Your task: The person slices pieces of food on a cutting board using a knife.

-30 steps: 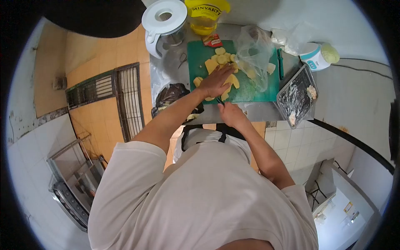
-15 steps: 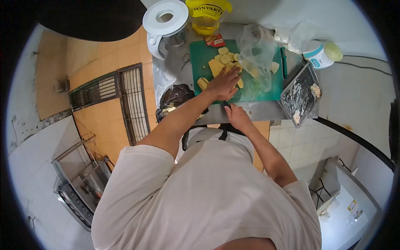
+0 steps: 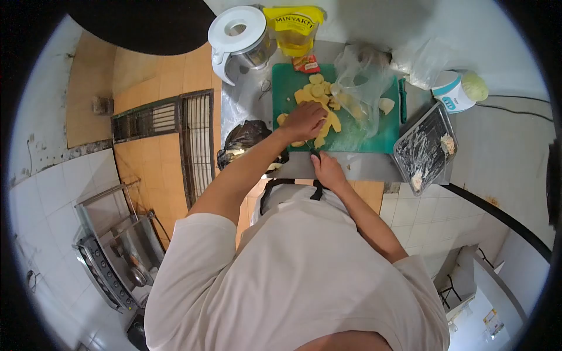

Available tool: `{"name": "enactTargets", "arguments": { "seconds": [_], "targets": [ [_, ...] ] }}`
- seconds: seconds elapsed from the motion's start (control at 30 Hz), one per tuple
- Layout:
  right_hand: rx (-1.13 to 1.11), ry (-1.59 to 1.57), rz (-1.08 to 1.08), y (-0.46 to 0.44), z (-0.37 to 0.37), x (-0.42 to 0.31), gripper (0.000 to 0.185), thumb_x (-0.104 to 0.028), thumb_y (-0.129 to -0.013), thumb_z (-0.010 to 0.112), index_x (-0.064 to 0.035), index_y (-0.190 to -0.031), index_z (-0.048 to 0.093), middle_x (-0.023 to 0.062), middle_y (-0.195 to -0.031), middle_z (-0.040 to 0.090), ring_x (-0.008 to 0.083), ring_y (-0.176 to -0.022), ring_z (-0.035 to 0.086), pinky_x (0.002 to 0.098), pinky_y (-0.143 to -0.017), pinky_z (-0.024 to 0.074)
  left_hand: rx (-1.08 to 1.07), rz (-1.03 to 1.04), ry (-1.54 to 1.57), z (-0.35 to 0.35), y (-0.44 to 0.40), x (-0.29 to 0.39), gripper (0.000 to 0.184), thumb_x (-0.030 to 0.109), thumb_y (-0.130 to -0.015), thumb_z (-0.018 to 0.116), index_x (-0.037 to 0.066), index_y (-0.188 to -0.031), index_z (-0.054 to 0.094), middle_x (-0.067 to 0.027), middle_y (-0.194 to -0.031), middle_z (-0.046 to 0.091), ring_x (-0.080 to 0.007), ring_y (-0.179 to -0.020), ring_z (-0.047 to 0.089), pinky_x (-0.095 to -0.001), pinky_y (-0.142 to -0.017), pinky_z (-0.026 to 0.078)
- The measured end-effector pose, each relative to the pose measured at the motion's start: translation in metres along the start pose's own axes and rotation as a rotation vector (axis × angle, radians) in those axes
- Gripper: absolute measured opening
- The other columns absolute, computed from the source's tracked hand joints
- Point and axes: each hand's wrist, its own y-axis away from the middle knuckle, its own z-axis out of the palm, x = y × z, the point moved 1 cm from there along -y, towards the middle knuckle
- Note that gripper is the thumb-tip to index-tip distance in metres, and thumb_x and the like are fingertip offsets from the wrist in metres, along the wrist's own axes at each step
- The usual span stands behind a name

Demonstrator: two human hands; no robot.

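Note:
On the green cutting board [image 3: 383, 133] lie peeled yellow slices and pieces that look like potato [image 3: 319, 90]. My left hand [image 3: 304, 121] is over the front left of the pile, its fingers curled down on a potato piece mostly hidden beneath it. My right hand [image 3: 329, 171] is closed around the dark handle of a knife [image 3: 315, 153] at the board's front edge. The knife's blade points away from me, close to my left hand, and is mostly hidden. A small cut piece [image 3: 297, 144] rests just left of the blade.
A clear plastic bag [image 3: 366, 105] covers part of the board. A black bag [image 3: 246, 140] sits left. Behind stand a white-lidded jug [image 3: 237, 29], a yellow oil pouch [image 3: 294, 29] and a red packet [image 3: 305, 64]. At right are a green-handled tool [image 3: 403, 99], a smeared tray [image 3: 424, 149] and a white-blue container [image 3: 452, 93].
My left hand has drawn from lying flat with spread fingers on the pieces into a curl. The knife has shifted slightly left, and more slices show. The whole view has moved a little.

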Motion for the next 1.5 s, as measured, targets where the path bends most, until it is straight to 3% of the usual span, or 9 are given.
{"name": "enactTargets", "arguments": {
  "seconds": [0.03, 0.23, 0.33, 0.43, 0.63, 1.03, 1.13, 1.5],
  "targets": [
    [-0.010, -0.005, 0.006, 0.000, -0.003, -0.002, 0.042, -0.036, -0.104, 0.048, 0.0049, -0.104, 0.060, 0.0326, -0.091, 0.067, 0.0530, -0.087, 0.064, 0.0610, -0.079, 0.0511, 0.030, -0.017, -0.033, -0.008, -0.002, -0.001, 0.019, 0.018, -0.091, 0.063, 0.005, -0.104, 0.060, -0.0142, -0.105, 0.058, -0.0356, -0.104, 0.057, -0.0471, -0.093, 0.044],
    [-0.037, 0.020, 0.032, -0.004, -0.012, -0.006, 0.044, -0.039, -0.103, 0.050, 0.0036, -0.103, 0.059, 0.0332, -0.089, 0.067, 0.0527, -0.086, 0.064, 0.0615, -0.079, 0.0509, 0.217, 0.108, -0.151, -0.008, -0.017, -0.022, 0.017, 0.020, -0.093, 0.061, 0.006, -0.101, 0.058, -0.0140, -0.101, 0.056, -0.0351, -0.099, 0.056, -0.0477, -0.091, 0.044],
    [-0.016, 0.049, 0.038, -0.005, -0.014, -0.004, 0.044, -0.040, -0.103, 0.050, 0.0032, -0.102, 0.059, 0.0332, -0.087, 0.067, 0.0526, -0.086, 0.065, 0.0614, -0.078, 0.0512, 0.119, 0.069, -0.120, -0.008, -0.012, -0.033, 0.021, 0.025, -0.094, 0.060, 0.007, -0.104, 0.058, -0.0120, -0.105, 0.058, -0.0325, -0.106, 0.057, -0.0461, -0.095, 0.043],
    [0.012, 0.059, 0.027, -0.003, -0.009, -0.006, 0.044, -0.040, -0.103, 0.050, 0.0032, -0.100, 0.059, 0.0329, -0.085, 0.066, 0.0525, -0.084, 0.065, 0.0609, -0.077, 0.0516, 0.146, 0.117, -0.094, -0.006, -0.009, -0.032, 0.023, 0.024, -0.094, 0.060, 0.004, -0.106, 0.057, -0.0149, -0.103, 0.057, -0.0372, -0.102, 0.056, -0.0476, -0.094, 0.043],
    [0.010, 0.040, 0.014, -0.007, -0.015, -0.005, 0.045, -0.039, -0.102, 0.051, 0.0041, -0.098, 0.061, 0.0330, -0.083, 0.066, 0.0522, -0.082, 0.065, 0.0595, -0.076, 0.0525, 0.063, -0.004, 0.024, -0.001, -0.009, -0.043, 0.027, 0.028, -0.093, 0.061, 0.006, -0.106, 0.056, -0.0143, -0.105, 0.056, -0.0372, -0.104, 0.055, -0.0479, -0.095, 0.042],
    [-0.024, 0.056, 0.051, -0.010, -0.032, -0.021, 0.044, -0.038, -0.102, 0.051, 0.0045, -0.097, 0.064, 0.0328, -0.082, 0.067, 0.0516, -0.080, 0.066, 0.0597, -0.075, 0.0529, 0.067, 0.093, 0.072, -0.002, -0.011, -0.048, 0.024, 0.026, -0.092, 0.061, 0.006, -0.103, 0.054, -0.0140, -0.102, 0.055, -0.0360, -0.101, 0.055, -0.0458, -0.090, 0.043],
    [-0.014, 0.072, 0.023, -0.012, -0.026, -0.010, 0.044, -0.038, -0.102, 0.051, 0.0043, -0.097, 0.064, 0.0324, -0.081, 0.067, 0.0518, -0.079, 0.066, 0.0599, -0.074, 0.0530, -0.059, 0.029, 0.087, -0.003, -0.013, -0.048, 0.027, 0.028, -0.093, 0.061, 0.005, -0.106, 0.055, -0.0169, -0.106, 0.054, -0.0396, -0.105, 0.054, -0.0491, -0.094, 0.043],
    [-0.002, 0.090, 0.043, -0.012, -0.021, -0.011, 0.045, -0.038, -0.101, 0.053, 0.0045, -0.095, 0.064, 0.0330, -0.075, 0.065, 0.0514, -0.075, 0.066, 0.0590, -0.070, 0.0543, 0.036, 0.099, 0.115, 0.005, -0.012, -0.055, 0.026, 0.026, -0.091, 0.062, 0.005, -0.104, 0.055, -0.0164, -0.103, 0.055, -0.0388, -0.103, 0.054, -0.0474, -0.091, 0.044]
  ]
}}
